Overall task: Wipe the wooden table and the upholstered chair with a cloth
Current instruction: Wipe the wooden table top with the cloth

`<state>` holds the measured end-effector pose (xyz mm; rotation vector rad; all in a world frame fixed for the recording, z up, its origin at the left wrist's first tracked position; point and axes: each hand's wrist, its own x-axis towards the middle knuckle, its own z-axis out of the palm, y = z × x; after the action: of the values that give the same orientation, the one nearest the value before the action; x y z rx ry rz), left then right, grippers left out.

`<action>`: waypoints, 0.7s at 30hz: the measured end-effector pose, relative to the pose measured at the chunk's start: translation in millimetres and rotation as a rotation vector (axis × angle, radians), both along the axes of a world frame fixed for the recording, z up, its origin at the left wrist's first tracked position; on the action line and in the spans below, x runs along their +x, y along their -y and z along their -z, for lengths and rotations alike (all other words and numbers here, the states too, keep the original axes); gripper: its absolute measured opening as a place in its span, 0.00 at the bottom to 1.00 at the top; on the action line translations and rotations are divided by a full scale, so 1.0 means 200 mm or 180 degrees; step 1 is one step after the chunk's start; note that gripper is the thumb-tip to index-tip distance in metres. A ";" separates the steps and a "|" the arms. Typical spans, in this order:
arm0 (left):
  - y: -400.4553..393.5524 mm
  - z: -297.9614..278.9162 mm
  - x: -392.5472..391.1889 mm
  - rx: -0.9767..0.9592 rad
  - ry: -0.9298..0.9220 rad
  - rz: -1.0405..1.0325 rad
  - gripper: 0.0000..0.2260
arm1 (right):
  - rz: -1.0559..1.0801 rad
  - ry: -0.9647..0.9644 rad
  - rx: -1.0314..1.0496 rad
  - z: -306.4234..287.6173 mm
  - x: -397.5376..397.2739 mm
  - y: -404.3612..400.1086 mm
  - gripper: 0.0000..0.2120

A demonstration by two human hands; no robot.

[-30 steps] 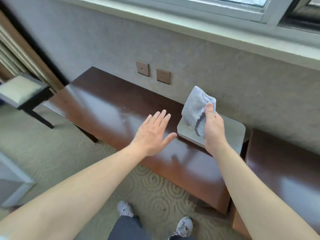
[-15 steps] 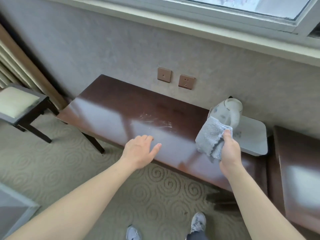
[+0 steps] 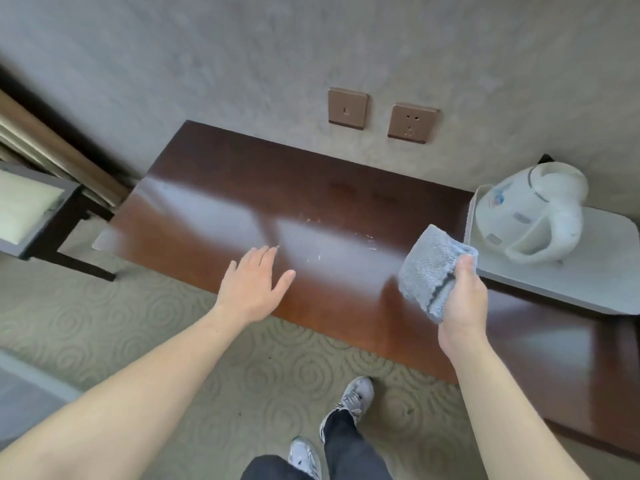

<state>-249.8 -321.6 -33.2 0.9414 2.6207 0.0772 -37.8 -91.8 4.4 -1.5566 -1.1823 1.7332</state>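
Nearest the camera, over the table's [image 3: 214,188] front edge, the left hand [image 3: 254,285] lies spread flat with nothing in it, probably for balance. To its right, the right hand [image 3: 462,299] bunches a grey cloth [image 3: 427,268] just above the wood, poised for wiping the pale crumbs [image 3: 367,237] farther in. At far left stands the chair [image 3: 27,206], unwiped as yet.

Table [image 3: 214,202] against wall [image 3: 242,46]. Two wall plates [image 3: 347,108] above table's far edge. Tray [image 3: 595,285] on table's right end, kettle [image 3: 530,216] on tray. Chair [image 3: 31,209] left of table. Left hand [image 3: 252,285] over table's near edge; right hand [image 3: 462,303] right of it, cloth [image 3: 427,271] between hand and kettle. Crumbs [image 3: 370,239] mid-table.
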 end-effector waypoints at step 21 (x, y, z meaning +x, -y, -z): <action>-0.39 0.52 -0.99 0.0142 -0.0514 0.1375 0.30 | 0.0741 0.2198 0.1537 0.55 -0.36 0.01 0.26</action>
<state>-448.4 -243.4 -137.3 1.5639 2.4985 -0.0519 -110.2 -93.2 -106.2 -1.9225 -1.5100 0.6811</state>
